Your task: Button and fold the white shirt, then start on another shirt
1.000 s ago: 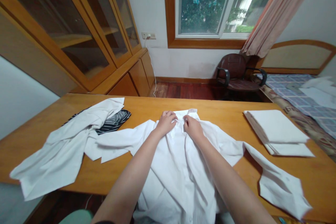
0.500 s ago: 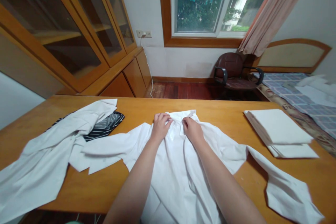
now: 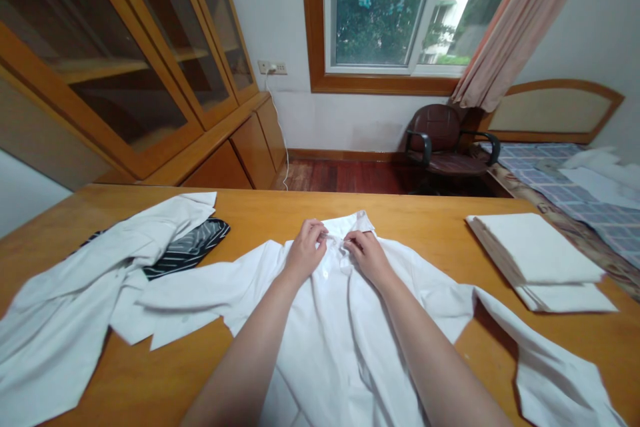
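A white shirt (image 3: pixel 345 340) lies spread face up on the wooden table (image 3: pixel 415 217), collar away from me, sleeves out to both sides. My left hand (image 3: pixel 303 251) pinches the shirt's front edge just below the collar, fingers curled. My right hand (image 3: pixel 365 255) pinches the opposite edge right beside it, fingertips almost touching the left hand's. A small button shows on the placket just below the hands.
A crumpled white garment (image 3: pixel 85 287) lies at the table's left over a dark striped one (image 3: pixel 190 247). A stack of folded white shirts (image 3: pixel 537 257) sits at the right. Beyond the table stand a brown armchair (image 3: pixel 443 143), a wooden glass-door cabinet (image 3: pixel 150 73) and a bed (image 3: pixel 585 187).
Both hands stay pinched at the shirt's collar opening, with small finger movements. The view has shifted slightly, so the table's contents sit a little lower and further left.
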Demonstrator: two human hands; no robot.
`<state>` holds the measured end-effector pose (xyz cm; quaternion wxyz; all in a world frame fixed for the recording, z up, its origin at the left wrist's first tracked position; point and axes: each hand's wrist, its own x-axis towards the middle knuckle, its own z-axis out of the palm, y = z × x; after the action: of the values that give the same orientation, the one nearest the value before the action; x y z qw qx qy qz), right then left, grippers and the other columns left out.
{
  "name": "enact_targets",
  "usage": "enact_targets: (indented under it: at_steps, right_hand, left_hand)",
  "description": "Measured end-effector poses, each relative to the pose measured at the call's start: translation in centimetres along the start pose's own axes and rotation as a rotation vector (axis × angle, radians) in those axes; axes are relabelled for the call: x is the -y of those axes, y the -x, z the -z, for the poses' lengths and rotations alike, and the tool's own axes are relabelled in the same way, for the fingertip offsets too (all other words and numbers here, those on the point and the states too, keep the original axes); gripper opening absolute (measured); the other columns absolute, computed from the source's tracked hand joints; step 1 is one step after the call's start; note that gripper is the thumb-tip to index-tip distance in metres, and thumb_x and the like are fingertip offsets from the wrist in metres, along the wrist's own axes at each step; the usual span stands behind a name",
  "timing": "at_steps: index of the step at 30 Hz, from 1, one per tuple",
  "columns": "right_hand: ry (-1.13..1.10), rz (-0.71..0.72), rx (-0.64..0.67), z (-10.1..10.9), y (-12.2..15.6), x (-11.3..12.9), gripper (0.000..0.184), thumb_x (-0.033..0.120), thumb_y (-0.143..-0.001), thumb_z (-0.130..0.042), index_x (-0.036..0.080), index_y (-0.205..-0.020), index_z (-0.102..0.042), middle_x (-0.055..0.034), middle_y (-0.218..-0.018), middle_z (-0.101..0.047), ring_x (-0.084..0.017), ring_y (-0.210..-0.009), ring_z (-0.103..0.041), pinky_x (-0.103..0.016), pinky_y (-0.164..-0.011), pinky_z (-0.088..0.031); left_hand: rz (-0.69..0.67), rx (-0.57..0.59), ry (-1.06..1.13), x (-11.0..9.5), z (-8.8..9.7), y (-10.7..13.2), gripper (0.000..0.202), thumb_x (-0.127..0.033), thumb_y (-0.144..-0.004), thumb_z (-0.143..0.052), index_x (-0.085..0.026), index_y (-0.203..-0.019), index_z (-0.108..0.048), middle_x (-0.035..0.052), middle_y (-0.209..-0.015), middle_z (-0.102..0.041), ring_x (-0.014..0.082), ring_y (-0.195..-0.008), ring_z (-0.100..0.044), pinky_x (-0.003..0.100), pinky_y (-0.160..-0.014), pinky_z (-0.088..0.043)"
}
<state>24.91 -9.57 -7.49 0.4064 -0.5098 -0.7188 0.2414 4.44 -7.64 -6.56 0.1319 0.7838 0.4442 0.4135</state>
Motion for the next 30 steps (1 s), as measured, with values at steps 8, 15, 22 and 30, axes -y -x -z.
enact_targets:
  at_steps: [8, 15, 22, 30]
  right_hand:
    - [-0.028, 0.036, 0.08, -0.5, -0.2, -0.4, 0.03, 0.012, -0.088, -0.056, 0.023, -0.115, -0.062, -0.0049, -0.098, -0.069, -0.021, -0.092, -0.061, -0.035, -0.086, -0.047]
    - [0.113, -0.023, -0.032, -0.7, -0.3, -0.1, 0.014, 0.019, -0.081, -0.063, 0.021, -0.093, -0.055, -0.0041, -0.088, -0.063, -0.022, -0.085, -0.056, -0.035, -0.079, -0.046]
    - [0.362, -0.017, -0.034, -0.7, 0.0, 1.5, 0.025, 0.037, -0.08, -0.071, 0.02, -0.091, -0.056, -0.0073, -0.096, -0.059, -0.026, -0.092, -0.052, -0.037, -0.085, -0.044]
    - [0.491, -0.042, -0.036, -0.9, 0.3, 2.2, 0.014, 0.024, -0.08, -0.065, 0.019, -0.092, -0.062, -0.0088, -0.097, -0.058, -0.026, -0.094, -0.051, -0.037, -0.087, -0.042]
  left_hand:
    - [-0.056, 0.155, -0.056, -0.6, 0.2, 0.2, 0.022, -0.006, -0.081, -0.06, -0.02, -0.096, -0.065, 0.0057, -0.102, -0.056, 0.0212, -0.099, -0.058, 0.038, -0.09, -0.053]
    - [-0.062, 0.165, -0.119, 0.1, -0.3, 0.1, 0.016, -0.012, -0.085, -0.065, -0.022, -0.097, -0.069, 0.0059, -0.102, -0.058, 0.0217, -0.1, -0.059, 0.039, -0.092, -0.053]
    - [-0.098, 0.2, -0.218, 0.3, -0.3, -0.2, 0.008, -0.016, -0.088, -0.067, -0.021, -0.094, -0.069, 0.0039, -0.094, -0.064, 0.0216, -0.095, -0.058, 0.038, -0.089, -0.052]
    - [-0.117, 0.21, -0.314, -0.3, -0.1, -0.3, 0.003, -0.022, -0.091, -0.067, -0.021, -0.09, -0.07, 0.0031, -0.091, -0.067, 0.0205, -0.092, -0.06, 0.035, -0.085, -0.051]
